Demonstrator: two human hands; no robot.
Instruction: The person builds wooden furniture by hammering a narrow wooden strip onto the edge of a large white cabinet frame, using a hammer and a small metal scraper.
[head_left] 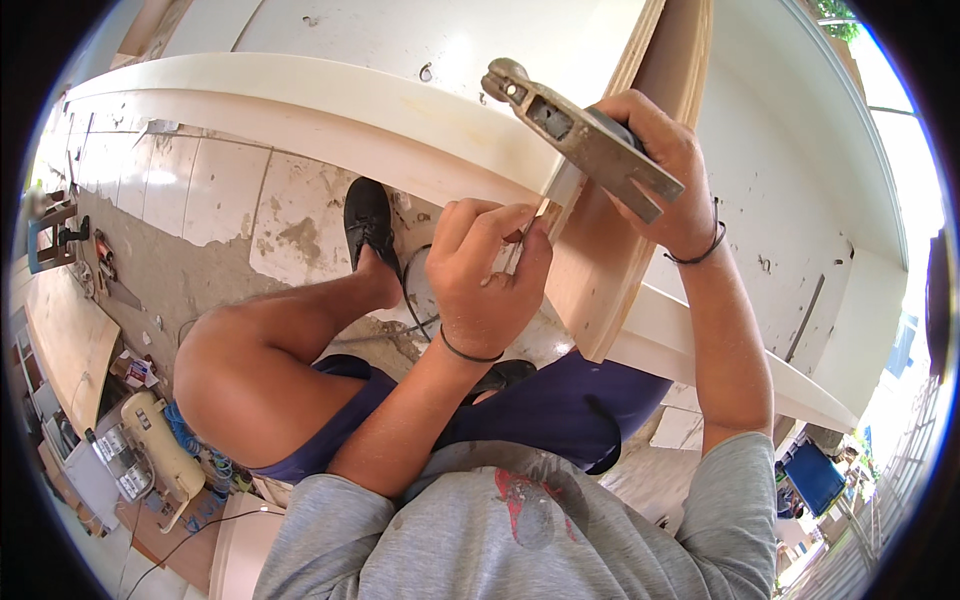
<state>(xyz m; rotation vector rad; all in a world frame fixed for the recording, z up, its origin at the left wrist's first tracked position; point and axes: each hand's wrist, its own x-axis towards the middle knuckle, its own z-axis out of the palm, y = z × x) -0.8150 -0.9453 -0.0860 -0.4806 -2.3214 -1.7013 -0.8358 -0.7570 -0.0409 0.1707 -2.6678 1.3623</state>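
Grey shirt [440, 545] foremost; hammer [583, 140] in closed right hand [677, 155] over wooden board [592, 270], thin piece [517, 254] in pinched left hand [482, 275] alongside.

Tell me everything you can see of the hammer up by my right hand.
The hammer is a claw type with a worn, grey, metallic-looking head. A rounded striking end points to the upper left, and a split claw to the lower right; a dark recess shows in its side near the striking end. The right hand grips it, and the head lies slantwise in view over the wooden piece. Most of its handle is hidden.
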